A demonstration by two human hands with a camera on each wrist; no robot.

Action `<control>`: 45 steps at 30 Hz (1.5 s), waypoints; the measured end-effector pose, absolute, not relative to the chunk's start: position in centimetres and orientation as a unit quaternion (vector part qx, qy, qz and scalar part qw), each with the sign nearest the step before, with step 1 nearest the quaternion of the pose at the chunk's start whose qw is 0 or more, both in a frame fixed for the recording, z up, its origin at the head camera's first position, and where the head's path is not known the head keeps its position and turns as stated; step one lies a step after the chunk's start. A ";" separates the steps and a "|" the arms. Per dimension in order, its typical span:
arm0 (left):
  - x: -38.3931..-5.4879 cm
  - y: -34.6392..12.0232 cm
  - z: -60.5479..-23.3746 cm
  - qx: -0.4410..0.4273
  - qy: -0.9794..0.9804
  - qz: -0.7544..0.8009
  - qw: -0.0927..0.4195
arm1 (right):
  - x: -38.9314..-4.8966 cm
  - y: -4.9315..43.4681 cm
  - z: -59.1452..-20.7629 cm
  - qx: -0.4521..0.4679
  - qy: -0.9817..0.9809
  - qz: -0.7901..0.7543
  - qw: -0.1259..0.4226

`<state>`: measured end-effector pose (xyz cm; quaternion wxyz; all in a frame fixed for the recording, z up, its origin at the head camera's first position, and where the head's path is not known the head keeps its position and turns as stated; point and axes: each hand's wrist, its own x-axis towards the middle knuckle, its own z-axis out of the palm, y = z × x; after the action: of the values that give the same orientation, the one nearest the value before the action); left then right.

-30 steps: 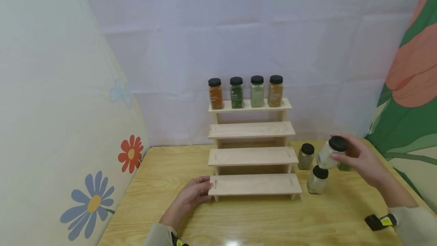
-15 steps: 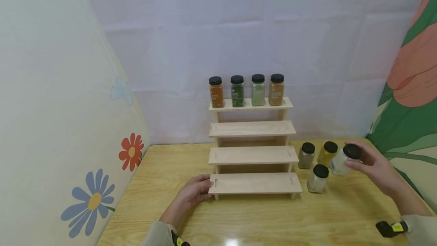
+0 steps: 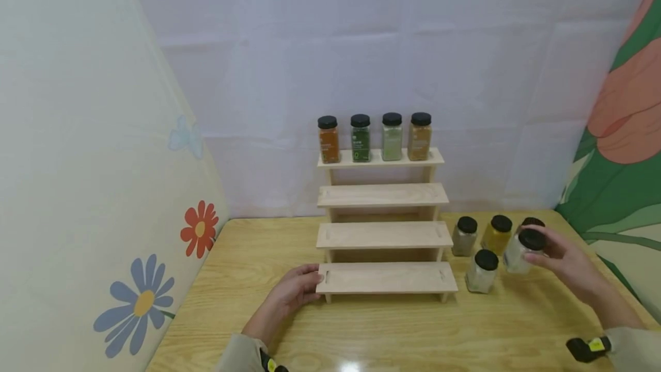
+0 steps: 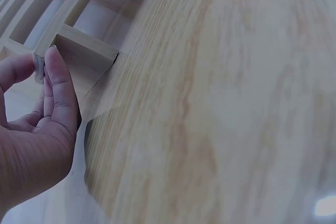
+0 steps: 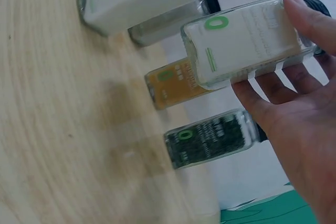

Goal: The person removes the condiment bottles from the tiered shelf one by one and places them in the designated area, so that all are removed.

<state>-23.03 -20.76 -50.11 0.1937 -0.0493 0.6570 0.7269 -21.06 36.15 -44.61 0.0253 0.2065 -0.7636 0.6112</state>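
My left hand (image 3: pixel 294 291) pinches the left end of the lowest shelf (image 3: pixel 387 278) of a stepped wooden rack; in the left wrist view, thumb and fingers (image 4: pixel 62 90) meet on its edge. On the right, my right hand (image 3: pixel 570 266) grips a black-lidded glass spice jar (image 3: pixel 516 256) of white contents. The right wrist view has this jar (image 5: pixel 236 43) held near its lid, apparently off the table. Around it stand a white-filled jar (image 3: pixel 481 274), a greyish jar (image 3: pixel 463 240), a yellow jar (image 3: pixel 496 240) and a dark green jar (image 5: pixel 210 137), mostly hidden in the head view.
Several jars line the rack's top shelf (image 3: pixel 436 155): orange (image 3: pixel 329 143), dark green (image 3: pixel 361 142), pale green (image 3: pixel 392 141) and tan (image 3: pixel 420 141). The lower shelves bear nothing. A pale cloth (image 3: pixel 279 102) hangs behind the wooden table (image 3: pixel 258 240); flowered panels flank it.
My right hand has carried the white-filled jar rightward, then slightly lower and nearer, uncovering the yellow jar and the dark green jar's lid. My left hand stays at the shelf end.
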 end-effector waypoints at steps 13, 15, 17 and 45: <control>-23.0 -20.8 -50.1 -0.054 0.655 0.728 0.195 | -21.3 36.5 -47.0 0.165 -0.800 0.576 0.009; -23.0 -20.8 -50.1 -0.055 0.656 0.728 0.194 | -21.3 36.5 -47.2 0.157 -0.808 0.568 0.010; -23.0 -20.8 -50.1 -0.053 0.655 0.728 0.194 | -21.3 36.6 -47.5 0.150 -0.816 0.558 0.006; -22.9 -20.9 -50.2 -0.053 0.658 0.726 0.193 | -21.3 37.4 -49.0 0.161 -0.811 0.562 -0.014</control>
<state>-22.93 -20.86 -50.23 0.1928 -0.0528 0.6582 0.7258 -21.34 37.38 -49.03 -0.0142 0.1610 -0.8114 0.5616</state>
